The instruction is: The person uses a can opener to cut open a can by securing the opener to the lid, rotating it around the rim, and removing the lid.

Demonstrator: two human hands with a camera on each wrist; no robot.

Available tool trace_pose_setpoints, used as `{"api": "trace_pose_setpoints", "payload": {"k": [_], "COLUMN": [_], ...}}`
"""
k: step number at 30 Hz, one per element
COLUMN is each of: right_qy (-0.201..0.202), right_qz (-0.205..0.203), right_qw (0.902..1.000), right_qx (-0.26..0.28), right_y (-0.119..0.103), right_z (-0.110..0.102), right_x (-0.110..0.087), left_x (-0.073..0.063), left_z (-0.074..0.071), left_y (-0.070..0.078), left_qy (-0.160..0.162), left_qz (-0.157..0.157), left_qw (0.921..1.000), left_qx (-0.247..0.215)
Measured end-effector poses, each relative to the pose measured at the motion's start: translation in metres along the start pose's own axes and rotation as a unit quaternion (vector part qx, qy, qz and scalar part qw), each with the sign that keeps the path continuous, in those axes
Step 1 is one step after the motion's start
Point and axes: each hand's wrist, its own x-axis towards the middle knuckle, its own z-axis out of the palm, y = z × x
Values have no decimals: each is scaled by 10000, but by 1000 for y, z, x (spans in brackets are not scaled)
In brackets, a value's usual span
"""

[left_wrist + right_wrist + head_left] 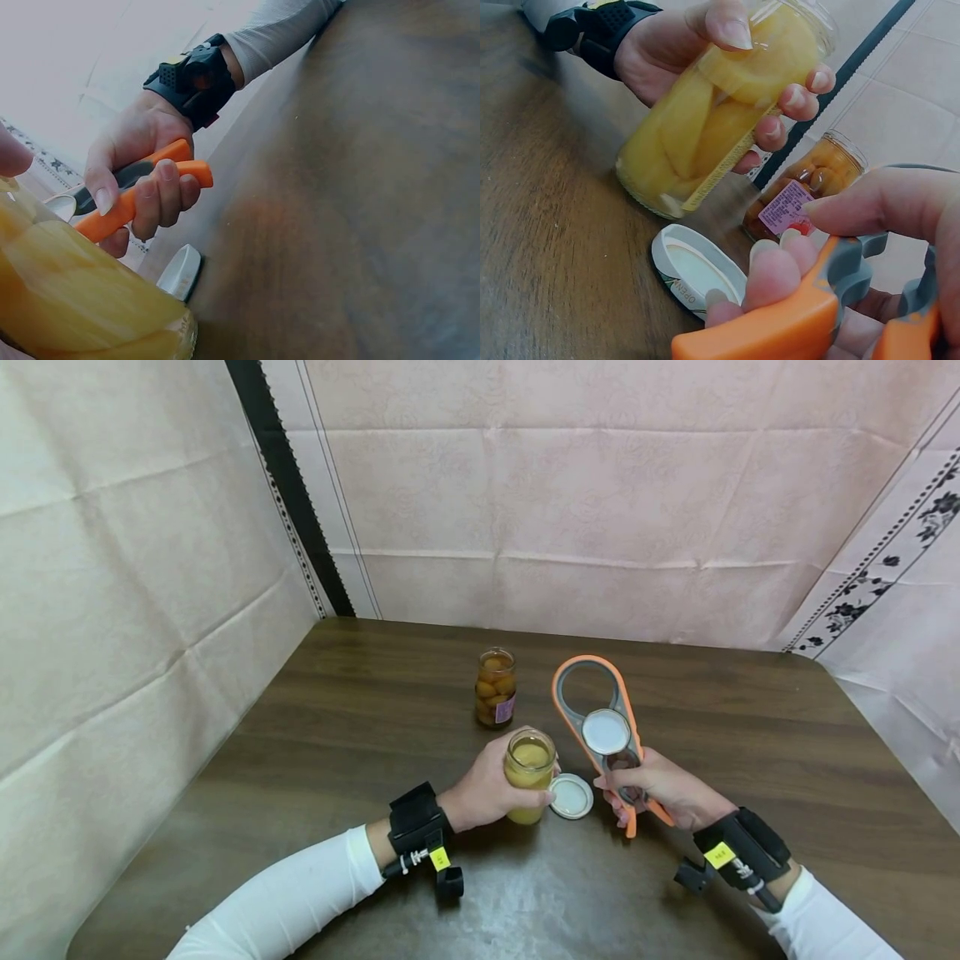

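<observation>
My left hand [483, 787] grips a lidless glass jar of yellow fruit pieces [529, 770], fingers wrapped round its side. The right wrist view shows this jar [686, 139] leaning, its base low over the table. In my right hand [675, 787] are the handles of an orange and grey jar opener [573, 723]. A white round lid [606, 732] sits between the opener's arms, below its big loop. Another white lid [572, 797] lies on the table between the hands, its white inside facing up; "OPEN" is printed on its rim [694, 274].
Behind the left hand stands a second lidless glass jar [495, 689] with round brown fruit and a purple label. The dark wooden table [360, 710] meets pale cloth hangings [600, 527] at the back and sides. Each wrist wears a black strapped camera [418, 818].
</observation>
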Motion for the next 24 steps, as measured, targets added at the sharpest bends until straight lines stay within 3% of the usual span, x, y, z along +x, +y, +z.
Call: {"api": "trace_pose_setpoints", "payload": {"k": [24], "right_qy": [207], "right_qz": [138], "right_qw": [9995], "right_qx": [215], "right_y": [3], "right_z": [-4], "right_x": [2], "left_x": [31], "left_z": [0], "left_y": [-5], "left_qy": [464], "left_qz": [-155], "left_qw": [9986], "left_qx": [184]}}
